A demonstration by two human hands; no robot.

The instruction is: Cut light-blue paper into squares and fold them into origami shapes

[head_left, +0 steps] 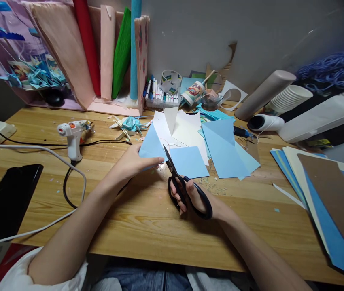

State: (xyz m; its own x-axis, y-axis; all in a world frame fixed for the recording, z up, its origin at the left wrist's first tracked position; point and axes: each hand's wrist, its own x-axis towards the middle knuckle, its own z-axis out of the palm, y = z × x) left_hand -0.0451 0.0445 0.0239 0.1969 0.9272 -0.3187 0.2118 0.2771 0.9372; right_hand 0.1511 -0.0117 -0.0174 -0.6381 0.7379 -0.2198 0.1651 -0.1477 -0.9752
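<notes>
Between thumb and fingers, my left hand (137, 161) grips a piece of blue paper (151, 144), tilted up from the table. My right hand (190, 196) is wrapped through the handles of black scissors (176, 176), whose blades point up and left. The blade tips are close beside the held paper's right edge; whether they touch it I cannot tell. Just beyond the scissors lies a blue paper rectangle (189, 161). Larger blue sheets (223, 151) overlap to its right, with white paper (192, 125) behind.
A white glue gun (72, 139) stands left among cables, near a black phone (9, 198). Folded blue paper pieces (131, 124) and markers (162, 95) are behind. Stacked coloured sheets (330, 202), a white thread spool (266, 122) and paper cups (290, 98) are on the right.
</notes>
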